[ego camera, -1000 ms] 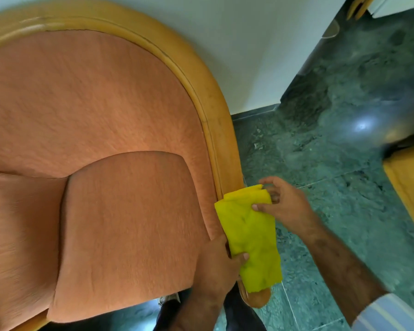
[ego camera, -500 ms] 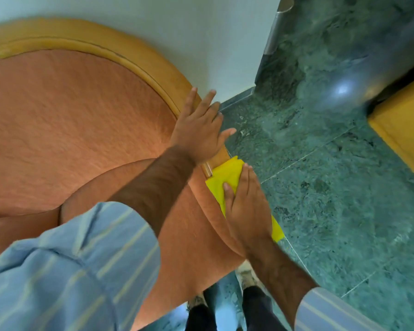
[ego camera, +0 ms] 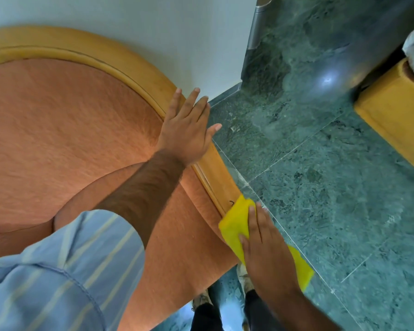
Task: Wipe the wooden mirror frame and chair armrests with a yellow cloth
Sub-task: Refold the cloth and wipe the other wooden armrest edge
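Observation:
An orange upholstered chair has a curved wooden armrest (ego camera: pixel 219 177) running along its right edge. My left hand (ego camera: pixel 188 130) lies flat and open on the upper part of that wooden rim, fingers spread. Lower down, my right hand (ego camera: pixel 263 254) presses the folded yellow cloth (ego camera: pixel 232 225) flat against the front end of the armrest, palm down with fingers extended. A corner of the cloth sticks out to the right of my wrist. The armrest's front tip is hidden under the cloth and hand.
Green marble floor (ego camera: pixel 320 187) spreads to the right of the chair. A white wall (ego camera: pixel 153 32) stands behind it. Another wooden furniture piece (ego camera: pixel 397 115) sits at the right edge. My shoes (ego camera: pixel 202 302) and dark trousers show at the bottom.
My left hand let go of the cloth and moved up onto the rim. My right hand went from pinching the cloth to pressing it flat, then slid down toward the armrest's front end.

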`<action>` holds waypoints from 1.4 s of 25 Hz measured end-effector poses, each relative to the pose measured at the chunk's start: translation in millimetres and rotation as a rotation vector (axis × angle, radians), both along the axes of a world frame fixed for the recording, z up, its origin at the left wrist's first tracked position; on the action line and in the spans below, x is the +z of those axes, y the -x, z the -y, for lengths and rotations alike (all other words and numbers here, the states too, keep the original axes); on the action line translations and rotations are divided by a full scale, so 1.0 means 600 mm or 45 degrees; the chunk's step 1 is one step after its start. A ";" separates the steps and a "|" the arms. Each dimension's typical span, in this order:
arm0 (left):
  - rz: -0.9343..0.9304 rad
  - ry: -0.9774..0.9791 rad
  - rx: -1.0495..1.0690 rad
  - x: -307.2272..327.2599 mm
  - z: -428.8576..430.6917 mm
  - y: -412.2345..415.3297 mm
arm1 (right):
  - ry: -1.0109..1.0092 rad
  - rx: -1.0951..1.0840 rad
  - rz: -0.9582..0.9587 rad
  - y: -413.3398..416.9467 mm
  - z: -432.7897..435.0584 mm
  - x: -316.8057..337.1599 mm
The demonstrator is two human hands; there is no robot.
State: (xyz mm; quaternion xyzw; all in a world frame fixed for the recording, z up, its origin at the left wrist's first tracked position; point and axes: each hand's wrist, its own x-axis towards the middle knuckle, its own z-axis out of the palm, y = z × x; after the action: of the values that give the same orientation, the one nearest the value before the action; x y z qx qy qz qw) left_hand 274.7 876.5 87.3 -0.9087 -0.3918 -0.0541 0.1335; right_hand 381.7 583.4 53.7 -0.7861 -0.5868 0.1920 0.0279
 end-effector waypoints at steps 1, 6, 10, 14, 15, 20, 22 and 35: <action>-0.008 0.000 0.006 0.002 0.000 -0.001 | -0.031 -0.120 -0.066 0.002 -0.056 -0.002; 0.008 -0.024 0.012 0.004 -0.001 0.000 | -0.085 -0.189 -0.316 0.008 -0.163 -0.010; -0.014 -0.012 -0.004 0.002 0.006 -0.004 | -0.019 -0.092 -0.121 0.009 -0.023 0.005; -0.007 -0.012 -0.007 -0.003 0.001 -0.002 | -0.104 -0.300 -0.380 0.015 -0.138 -0.003; -0.005 -0.023 -0.001 -0.004 0.000 -0.004 | -0.155 -0.314 -0.425 0.018 -0.175 -0.006; -0.046 0.058 0.008 0.005 0.003 -0.008 | -0.105 -0.061 -0.076 0.015 -0.064 -0.006; -0.065 0.083 0.022 0.013 0.002 -0.005 | -0.049 -0.024 0.010 0.014 0.010 0.007; -0.095 0.139 0.041 0.013 0.006 -0.005 | -0.079 -0.133 -0.124 0.021 -0.011 0.004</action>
State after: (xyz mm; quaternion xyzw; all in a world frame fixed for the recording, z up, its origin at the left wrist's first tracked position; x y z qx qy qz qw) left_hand 277.7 872.8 95.3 -0.9096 -0.4035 0.0034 0.0991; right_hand 368.9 589.9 56.0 -0.8042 -0.5485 0.2100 0.0908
